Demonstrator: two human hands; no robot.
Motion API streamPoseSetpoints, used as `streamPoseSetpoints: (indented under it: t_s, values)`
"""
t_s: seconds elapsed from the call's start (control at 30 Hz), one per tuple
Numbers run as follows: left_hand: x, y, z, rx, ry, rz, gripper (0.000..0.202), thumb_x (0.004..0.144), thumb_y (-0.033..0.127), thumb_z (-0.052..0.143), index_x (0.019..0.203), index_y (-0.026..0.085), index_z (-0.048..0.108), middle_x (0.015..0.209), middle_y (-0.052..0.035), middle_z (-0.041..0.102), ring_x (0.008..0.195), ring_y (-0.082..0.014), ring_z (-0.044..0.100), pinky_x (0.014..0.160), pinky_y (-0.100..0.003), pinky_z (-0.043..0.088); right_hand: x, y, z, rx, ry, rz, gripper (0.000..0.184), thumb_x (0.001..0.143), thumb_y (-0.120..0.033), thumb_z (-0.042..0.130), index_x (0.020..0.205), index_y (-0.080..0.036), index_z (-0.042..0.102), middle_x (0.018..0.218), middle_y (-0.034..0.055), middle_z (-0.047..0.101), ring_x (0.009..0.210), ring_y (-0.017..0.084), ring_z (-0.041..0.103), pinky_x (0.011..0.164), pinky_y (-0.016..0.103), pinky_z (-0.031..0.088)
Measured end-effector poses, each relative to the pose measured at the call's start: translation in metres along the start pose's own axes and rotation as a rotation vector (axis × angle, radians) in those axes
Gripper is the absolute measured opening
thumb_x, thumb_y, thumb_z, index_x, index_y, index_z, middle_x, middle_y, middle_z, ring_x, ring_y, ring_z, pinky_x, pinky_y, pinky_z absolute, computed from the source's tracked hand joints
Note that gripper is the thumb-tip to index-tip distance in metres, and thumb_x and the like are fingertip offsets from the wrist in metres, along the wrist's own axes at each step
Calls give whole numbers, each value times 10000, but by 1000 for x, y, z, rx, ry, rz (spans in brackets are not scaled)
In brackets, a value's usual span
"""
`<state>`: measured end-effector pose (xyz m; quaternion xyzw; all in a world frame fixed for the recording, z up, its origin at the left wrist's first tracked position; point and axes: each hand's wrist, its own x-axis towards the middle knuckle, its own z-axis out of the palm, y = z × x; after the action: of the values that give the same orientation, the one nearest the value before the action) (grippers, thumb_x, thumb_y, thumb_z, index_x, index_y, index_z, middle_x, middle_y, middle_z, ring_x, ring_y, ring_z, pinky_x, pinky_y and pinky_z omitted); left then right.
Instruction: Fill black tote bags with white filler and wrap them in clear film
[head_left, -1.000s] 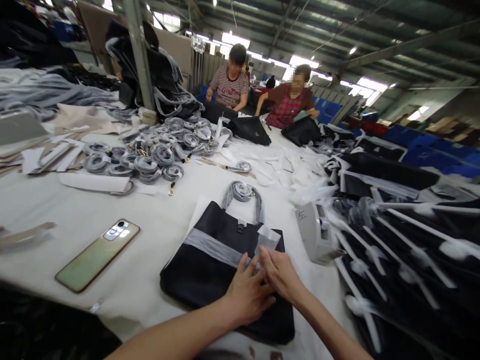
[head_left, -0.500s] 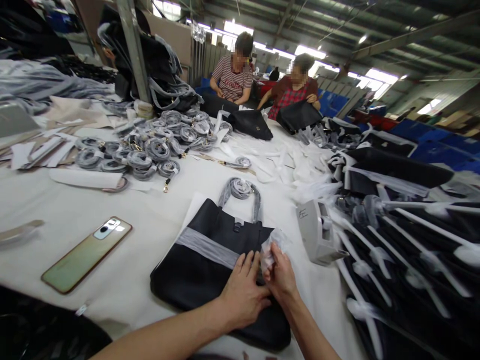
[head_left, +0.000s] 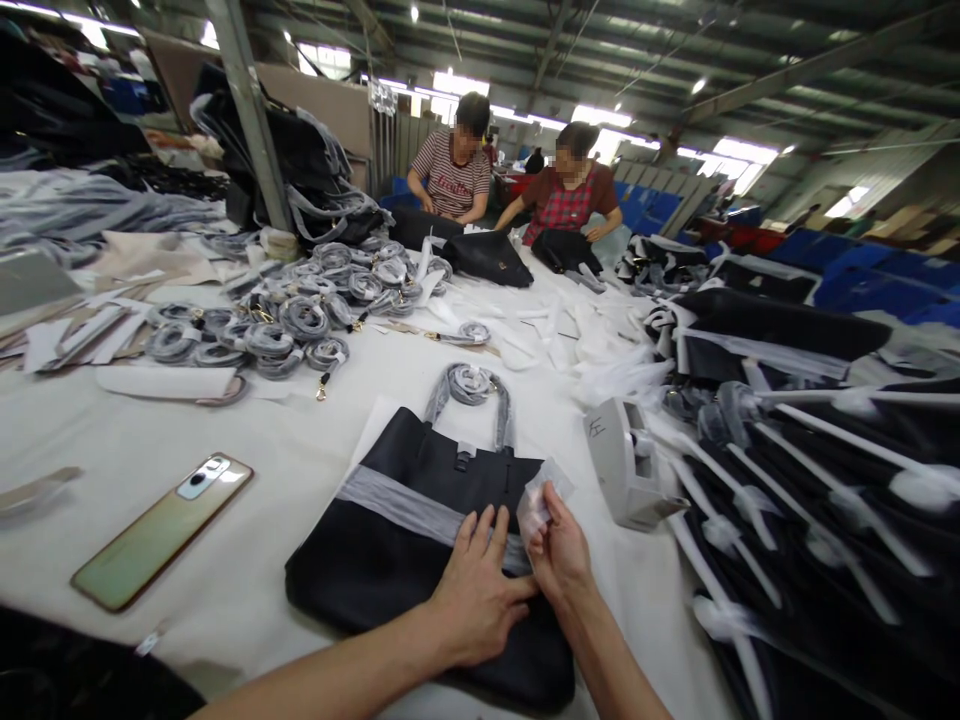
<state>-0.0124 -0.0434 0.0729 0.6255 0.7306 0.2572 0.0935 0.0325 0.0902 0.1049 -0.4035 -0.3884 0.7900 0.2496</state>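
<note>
A black handbag (head_left: 367,560) lies flat on the white-covered table in front of me. A grey band of wrapping film (head_left: 405,503) runs across its front, and its handles (head_left: 504,412) are wrapped in clear film. My left hand (head_left: 480,585) rests on the bag with fingers spread, the fingertips on the film band. At the bag's right edge my right hand (head_left: 559,540) is closed on a crumpled piece of thin translucent film (head_left: 538,500). Whether that piece joins the band cannot be told. A coiled strap (head_left: 471,383) sits between the handles.
On the left lies a green phone (head_left: 161,535). Beyond it are many wrapped coiled straps (head_left: 304,315). A grey tape dispenser (head_left: 626,460) stands to the right, beside a pile of black bags (head_left: 810,600) with white-wrapped handles. Two people (head_left: 454,165) work across the table.
My view has shifted slightly, so the bag sits a little further left. My left fingers are spread a bit more. The right hand keeps the film. The co-worker at right has lowered a black bag.
</note>
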Motion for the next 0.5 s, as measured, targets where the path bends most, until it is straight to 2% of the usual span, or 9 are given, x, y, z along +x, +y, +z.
streamPoseSetpoints:
  t_s: [0.23, 0.37, 0.5]
  values:
    - [0, -6, -5, -78, -84, 57, 355, 806, 378, 649, 1156, 419, 609, 1595, -29, -51, 1416, -442, 81, 1070, -670, 187, -1, 0, 6, 93, 59, 63, 437, 647, -474, 786, 659, -210, 437, 410, -117, 419, 299, 25, 322, 273, 128, 246]
    - [0, -7, -6, -65, -101, 55, 371, 792, 364, 663, 1151, 441, 608, 1596, -7, -48, 1417, -441, 80, 1066, -678, 188, -5, 0, 5, 71, 43, 59, 469, 600, -503, 805, 653, -213, 441, 400, -117, 412, 292, 36, 333, 271, 141, 244]
    - [2, -6, -1, -39, -94, 38, 376, 813, 428, 630, 1185, 452, 583, 1597, -10, -32, 1410, -460, 81, 1046, -711, 182, -9, -2, 4, 10, 13, 19, 463, 648, -535, 764, 641, -209, 436, 400, -112, 403, 297, 39, 338, 282, 146, 252]
